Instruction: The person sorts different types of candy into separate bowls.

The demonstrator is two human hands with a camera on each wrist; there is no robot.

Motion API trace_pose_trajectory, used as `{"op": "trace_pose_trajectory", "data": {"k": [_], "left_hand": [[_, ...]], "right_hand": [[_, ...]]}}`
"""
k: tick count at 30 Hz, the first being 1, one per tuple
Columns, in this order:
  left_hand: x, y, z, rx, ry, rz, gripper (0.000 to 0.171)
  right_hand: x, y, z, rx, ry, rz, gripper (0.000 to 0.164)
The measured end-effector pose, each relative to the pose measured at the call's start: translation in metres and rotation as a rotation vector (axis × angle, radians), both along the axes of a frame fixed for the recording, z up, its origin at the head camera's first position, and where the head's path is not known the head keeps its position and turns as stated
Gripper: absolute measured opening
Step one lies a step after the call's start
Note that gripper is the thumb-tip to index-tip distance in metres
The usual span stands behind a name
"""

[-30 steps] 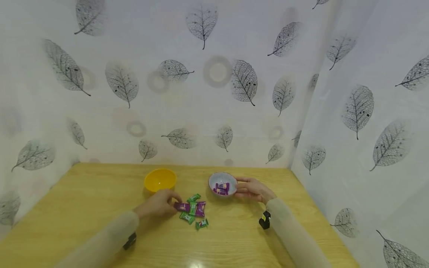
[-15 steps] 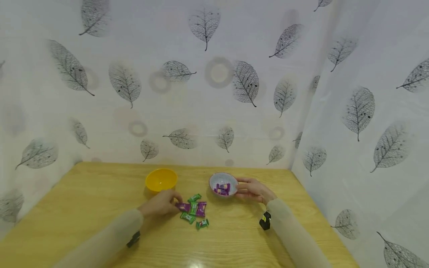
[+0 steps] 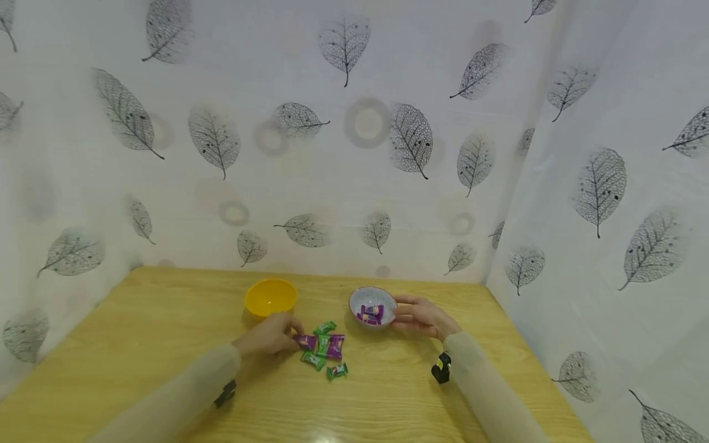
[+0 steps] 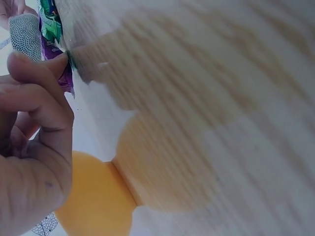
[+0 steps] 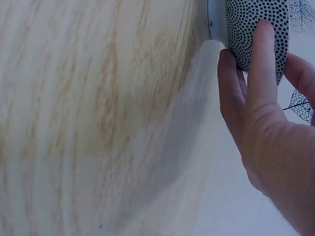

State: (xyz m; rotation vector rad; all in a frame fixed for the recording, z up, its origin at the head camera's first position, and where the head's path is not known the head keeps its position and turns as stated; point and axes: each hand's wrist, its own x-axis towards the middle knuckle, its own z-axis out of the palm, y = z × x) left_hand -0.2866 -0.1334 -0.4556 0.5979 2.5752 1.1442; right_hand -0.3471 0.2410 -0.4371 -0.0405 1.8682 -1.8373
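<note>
My left hand (image 3: 271,335) pinches the left end of a purple-wrapped candy (image 3: 306,342) with curled fingers and thumb. In the left wrist view, fingertips meet at the purple wrapper (image 4: 65,81). Another purple candy (image 3: 336,347) lies beside it, partly covered by a green-wrapped candy (image 3: 324,344). Several green candies surround them, one (image 3: 337,371) nearest me. Extended fingers of my right hand (image 3: 423,317) rest against the right side of a small bowl (image 3: 357,301) holding purple candies. In the right wrist view, the bowl's dotted outside (image 5: 246,29) shows with fingers spread along it.
A yellow bowl (image 3: 271,295) stands just behind my left hand. The wooden table (image 3: 354,406) meets a leaf-patterned sheet (image 3: 310,184) at the back and another along the right side.
My left fingers now cover more of the purple candy's left end. The right hand stays at the bowl. The head view has shifted slightly, moving everything a little right in the picture.
</note>
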Motion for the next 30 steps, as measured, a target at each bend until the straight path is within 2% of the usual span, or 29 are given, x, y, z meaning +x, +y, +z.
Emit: {"op": "trace_pose_trajectory", "data": {"k": [13, 18, 21, 27, 30], "left_hand": [[-0.001, -0.003, 0.01, 0.069, -0.035, 0.004, 0.021], [-0.001, -0.002, 0.012, 0.069, -0.034, 0.004, 0.023], [-0.002, -0.001, 0.014, 0.078, -0.009, -0.009, 0.021], [-0.007, 0.002, 0.016, 0.074, 0.113, -0.037, 0.017], [-0.009, 0.004, 0.015, 0.076, 0.139, -0.037, 0.017]], "right_hand": [[-0.002, 0.0, 0.002, -0.016, 0.003, 0.01, 0.057], [-0.001, -0.001, -0.001, -0.012, -0.011, -0.001, 0.057], [-0.001, -0.002, -0.002, -0.012, -0.013, -0.002, 0.057], [-0.002, -0.001, 0.0, -0.004, -0.006, -0.012, 0.057], [-0.002, -0.001, 0.0, -0.002, -0.003, -0.01, 0.058]]}}
